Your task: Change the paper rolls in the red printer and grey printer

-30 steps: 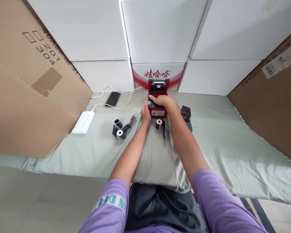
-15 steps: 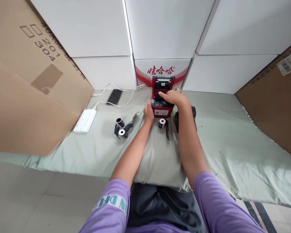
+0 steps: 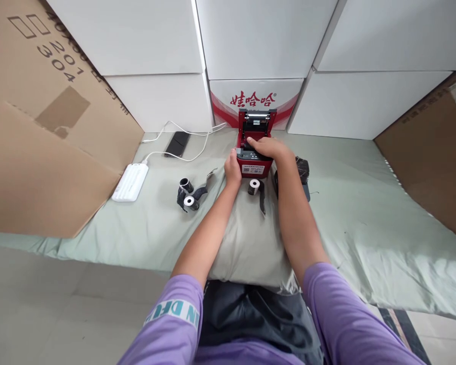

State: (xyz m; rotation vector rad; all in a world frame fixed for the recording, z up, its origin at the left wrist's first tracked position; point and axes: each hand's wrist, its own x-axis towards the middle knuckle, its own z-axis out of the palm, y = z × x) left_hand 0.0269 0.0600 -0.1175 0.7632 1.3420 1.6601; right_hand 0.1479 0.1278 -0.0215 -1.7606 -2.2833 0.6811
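Note:
A small red and black label printer [image 3: 253,169] stands on the cloth with its lid raised against the back. My left hand [image 3: 233,170] is closed against the printer's left side, its fingers partly hidden. Over the printer's right wall lies my right hand [image 3: 271,148], gripping it, with the thumb inside the compartment over a dark part I cannot make out. The other right fingers are hidden. Just in front of the printer is a small black paper roll [image 3: 254,187] with a white core and a loose black tail.
More black rolls [image 3: 191,203] with loose strips lie left of my forearm. Partly behind my right forearm is a dark object [image 3: 303,171]. A white power bank [image 3: 130,182], its cable and a black phone [image 3: 177,144] lie left. Cardboard [image 3: 61,192] and white boxes [image 3: 159,101] enclose the cloth-covered surface.
The camera view has shifted slightly. My right thumb has moved a little up and back inside the printer, and my right fingertips have gone out of sight. My left hand keeps its place.

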